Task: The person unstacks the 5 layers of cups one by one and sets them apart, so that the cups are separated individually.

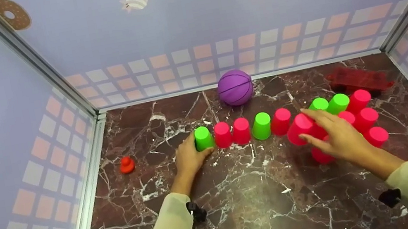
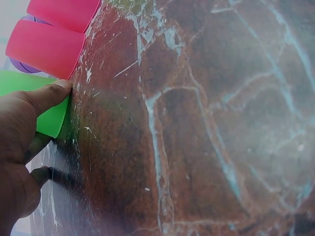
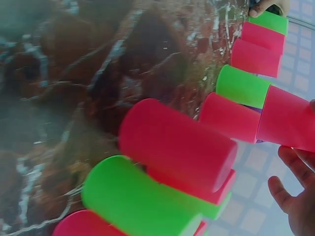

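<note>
My left hand (image 1: pixel 188 157) grips the green cup (image 1: pixel 203 138) at the left end of a row of upside-down cups, its thumb across the front. After that come two pink cups (image 1: pixel 232 133), a green cup (image 1: pixel 262 126) and another pink cup (image 1: pixel 281 121). Between the thumb and fingers of my right hand (image 1: pixel 340 138) is a slightly tilted pink cup (image 1: pixel 299 129), close to the row's right end. In the right wrist view this held cup (image 3: pixel 285 118) overlaps the row. Around and behind the right hand stand several pink and green cups (image 1: pixel 366 119), partly hidden by it.
A purple ball (image 1: pixel 235 87) lies behind the row near the back wall. At the back right is a translucent red toy (image 1: pixel 359 78), and a small orange duck-like figure (image 1: pixel 127 165) stands at the left. Walls enclose the marbled table (image 1: pixel 247 216) on three sides.
</note>
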`<control>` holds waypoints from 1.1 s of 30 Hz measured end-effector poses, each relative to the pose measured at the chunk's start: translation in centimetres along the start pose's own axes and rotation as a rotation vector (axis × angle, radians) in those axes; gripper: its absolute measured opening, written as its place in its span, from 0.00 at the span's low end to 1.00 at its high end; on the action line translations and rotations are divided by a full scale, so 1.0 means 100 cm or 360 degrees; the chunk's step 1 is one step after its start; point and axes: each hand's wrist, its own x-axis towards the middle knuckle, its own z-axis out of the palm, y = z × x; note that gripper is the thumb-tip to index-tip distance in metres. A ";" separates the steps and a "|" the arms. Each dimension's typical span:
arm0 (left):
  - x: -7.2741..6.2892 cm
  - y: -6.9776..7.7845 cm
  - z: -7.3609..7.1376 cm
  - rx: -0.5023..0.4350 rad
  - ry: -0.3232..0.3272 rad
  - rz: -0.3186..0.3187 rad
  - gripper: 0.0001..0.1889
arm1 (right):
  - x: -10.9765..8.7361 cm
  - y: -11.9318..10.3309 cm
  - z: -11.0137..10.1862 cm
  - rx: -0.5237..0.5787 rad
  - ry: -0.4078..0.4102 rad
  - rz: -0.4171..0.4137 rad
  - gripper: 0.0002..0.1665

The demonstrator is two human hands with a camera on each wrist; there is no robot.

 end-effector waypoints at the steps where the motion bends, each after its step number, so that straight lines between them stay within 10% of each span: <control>1: 0.000 0.001 -0.001 -0.0003 0.0002 0.0001 0.42 | -0.004 0.001 -0.002 -0.0007 0.0005 -0.0001 0.47; 17: 0.002 -0.001 0.002 0.0052 -0.0022 -0.0019 0.41 | -0.055 -0.009 -0.014 -0.0045 0.0035 -0.0126 0.54; 27: 0.002 -0.002 0.002 0.0051 -0.0054 -0.0064 0.43 | -0.085 -0.001 -0.009 0.0039 0.0021 -0.0153 0.42; 33: 0.001 0.001 0.000 0.0037 -0.0012 -0.0046 0.42 | -0.109 0.011 -0.006 -0.0102 0.0031 -0.0118 0.57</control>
